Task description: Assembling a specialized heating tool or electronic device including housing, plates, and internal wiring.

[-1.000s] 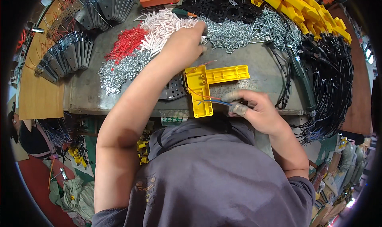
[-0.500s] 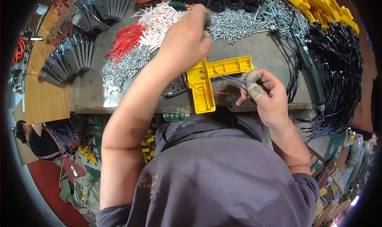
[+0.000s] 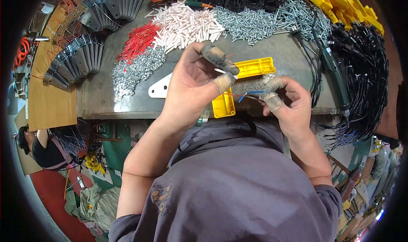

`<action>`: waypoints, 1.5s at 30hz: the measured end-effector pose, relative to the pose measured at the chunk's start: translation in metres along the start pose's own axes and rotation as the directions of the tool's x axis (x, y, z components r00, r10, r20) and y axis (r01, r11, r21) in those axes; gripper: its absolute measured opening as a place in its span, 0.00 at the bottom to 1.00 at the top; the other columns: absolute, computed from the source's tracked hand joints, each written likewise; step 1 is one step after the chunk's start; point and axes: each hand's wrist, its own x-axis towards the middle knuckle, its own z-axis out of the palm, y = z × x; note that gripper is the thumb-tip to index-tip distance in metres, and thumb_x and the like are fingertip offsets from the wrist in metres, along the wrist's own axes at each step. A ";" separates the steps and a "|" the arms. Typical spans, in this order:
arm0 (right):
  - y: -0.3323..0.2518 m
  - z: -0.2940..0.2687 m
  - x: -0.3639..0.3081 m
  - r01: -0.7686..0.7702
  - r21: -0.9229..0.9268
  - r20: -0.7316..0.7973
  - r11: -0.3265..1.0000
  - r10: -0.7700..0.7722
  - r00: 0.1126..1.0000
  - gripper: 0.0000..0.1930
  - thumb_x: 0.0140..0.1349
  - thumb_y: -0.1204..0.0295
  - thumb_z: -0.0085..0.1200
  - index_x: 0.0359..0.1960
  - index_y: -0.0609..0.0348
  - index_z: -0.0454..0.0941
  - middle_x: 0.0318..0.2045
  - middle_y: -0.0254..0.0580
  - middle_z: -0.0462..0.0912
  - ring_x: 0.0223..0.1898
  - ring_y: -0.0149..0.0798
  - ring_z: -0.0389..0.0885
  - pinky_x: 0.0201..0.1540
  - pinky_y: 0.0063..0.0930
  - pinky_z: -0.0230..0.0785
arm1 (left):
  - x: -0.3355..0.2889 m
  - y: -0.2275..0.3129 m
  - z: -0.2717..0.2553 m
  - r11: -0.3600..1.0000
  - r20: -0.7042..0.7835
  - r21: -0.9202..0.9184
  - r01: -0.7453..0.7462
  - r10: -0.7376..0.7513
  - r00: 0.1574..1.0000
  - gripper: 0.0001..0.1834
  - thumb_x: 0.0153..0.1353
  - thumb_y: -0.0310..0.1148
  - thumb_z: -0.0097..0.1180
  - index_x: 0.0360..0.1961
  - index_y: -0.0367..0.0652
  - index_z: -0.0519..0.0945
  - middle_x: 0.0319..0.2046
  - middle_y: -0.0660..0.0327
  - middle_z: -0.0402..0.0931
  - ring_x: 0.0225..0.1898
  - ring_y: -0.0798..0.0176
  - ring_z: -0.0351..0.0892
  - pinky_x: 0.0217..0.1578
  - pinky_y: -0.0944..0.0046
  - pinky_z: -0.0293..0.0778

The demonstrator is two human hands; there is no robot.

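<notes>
My left hand (image 3: 191,83) pinches a thin white sleeve (image 3: 220,71) between taped thumb and fingers. Facing it, my right hand (image 3: 291,102) grips electrical wires (image 3: 255,92); a blue end and a reddish one poke out toward the left hand. Below both hands lies a yellow plastic housing (image 3: 257,67), open side up, its corner covered by my left fingers. A grey metal plate with holes (image 3: 159,88) reaches out from behind the left wrist. The sleeve and the wire ends are apart.
Beyond the hands lie piles of white sleeves (image 3: 187,25), red wires (image 3: 138,40), small metal parts (image 3: 138,72) and screws (image 3: 246,25). A green-black power screwdriver (image 3: 335,80) and black cables (image 3: 367,80) are at right. Bent metal plates (image 3: 76,61) stand at left.
My left hand has come back from the white sleeve pile toward my right hand, now with a white sleeve. The right hand keeps the wires. The metal plate shows more at left.
</notes>
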 end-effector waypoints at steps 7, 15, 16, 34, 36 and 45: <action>0.004 0.008 -0.001 0.195 -0.087 -0.100 0.977 -0.203 0.974 0.06 0.58 0.80 0.59 0.35 0.62 0.74 0.29 0.29 0.77 0.30 0.20 0.72 0.34 0.15 0.65 | -0.007 -0.009 0.008 0.995 -0.056 -0.035 -0.091 0.089 0.994 0.25 0.54 0.17 0.62 0.50 0.41 0.64 0.44 0.59 0.71 0.47 0.65 0.74 0.52 0.65 0.72; 0.004 0.015 -0.001 0.246 -0.082 -0.134 0.966 -0.256 0.957 0.07 0.58 0.79 0.60 0.34 0.60 0.73 0.30 0.28 0.76 0.30 0.19 0.69 0.34 0.15 0.64 | -0.013 -0.012 0.011 0.986 -0.081 -0.003 -0.169 0.168 0.982 0.25 0.55 0.15 0.60 0.50 0.41 0.63 0.43 0.60 0.70 0.47 0.65 0.74 0.53 0.63 0.71; 0.004 0.016 -0.001 0.247 -0.076 -0.124 0.966 -0.255 0.959 0.07 0.58 0.79 0.60 0.34 0.60 0.74 0.30 0.28 0.76 0.30 0.19 0.69 0.34 0.15 0.64 | -0.013 -0.012 0.010 0.982 -0.080 0.015 -0.186 0.187 0.979 0.25 0.55 0.15 0.60 0.50 0.41 0.63 0.43 0.60 0.69 0.47 0.65 0.74 0.53 0.63 0.71; 0.005 0.018 0.002 0.086 -0.148 0.076 0.985 -0.076 0.994 0.06 0.60 0.78 0.59 0.34 0.63 0.73 0.30 0.30 0.76 0.33 0.20 0.70 0.36 0.17 0.66 | -0.009 0.004 -0.014 0.764 0.387 0.504 -0.402 0.215 0.896 0.34 0.54 0.13 0.60 0.60 0.40 0.58 0.51 0.55 0.70 0.48 0.61 0.79 0.48 0.61 0.78; 0.008 0.022 0.003 0.100 -0.128 0.090 0.987 -0.089 0.992 0.06 0.61 0.78 0.58 0.36 0.63 0.73 0.32 0.31 0.76 0.34 0.21 0.70 0.37 0.18 0.66 | -0.011 0.002 -0.014 0.806 0.355 0.494 -0.326 0.155 0.922 0.35 0.54 0.13 0.61 0.60 0.40 0.59 0.52 0.55 0.69 0.48 0.61 0.79 0.48 0.61 0.78; 0.009 0.025 0.009 0.176 -0.401 0.423 0.899 0.011 0.906 0.29 0.61 0.74 0.59 0.59 0.64 0.57 0.49 0.49 0.75 0.50 0.37 0.77 0.53 0.32 0.70 | -0.019 0.002 -0.016 0.781 0.339 0.552 -0.291 0.108 0.935 0.31 0.52 0.14 0.63 0.55 0.39 0.65 0.48 0.55 0.74 0.44 0.61 0.80 0.45 0.61 0.78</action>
